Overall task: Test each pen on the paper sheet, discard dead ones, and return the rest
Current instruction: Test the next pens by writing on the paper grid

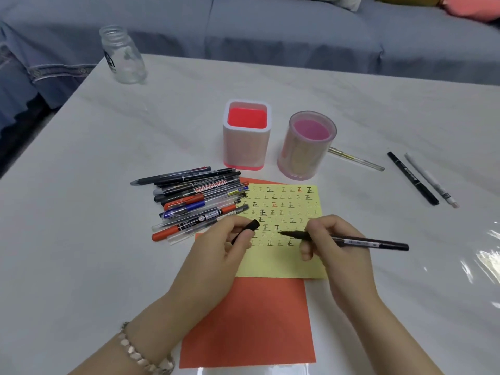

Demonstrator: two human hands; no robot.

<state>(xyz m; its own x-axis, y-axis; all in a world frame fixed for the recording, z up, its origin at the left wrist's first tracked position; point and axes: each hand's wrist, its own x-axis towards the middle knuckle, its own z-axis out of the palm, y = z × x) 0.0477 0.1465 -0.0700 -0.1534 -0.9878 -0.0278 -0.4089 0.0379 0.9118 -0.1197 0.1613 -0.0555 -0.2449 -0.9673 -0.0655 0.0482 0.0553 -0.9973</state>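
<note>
A yellow paper sheet (286, 212) covered with small written marks lies on a red sheet (251, 320). My right hand (335, 255) grips an uncapped black marker (373, 243), its tip pointing left just above the yellow sheet. My left hand (219, 255) pinches the marker's black cap (247, 230) over the sheet's left edge. A pile of several pens (194, 204) lies left of the sheet. Behind the sheet stand two holders with no pens in them: a square white one with a red inside (246, 136) and a round clear one with a pink inside (307, 147).
To the right lie a black marker (412, 178) and a white pen (431, 181), and a clear pen (357, 159) sits behind the round holder. A glass jar (123, 55) stands at the table's far left corner. A grey sofa runs behind the table.
</note>
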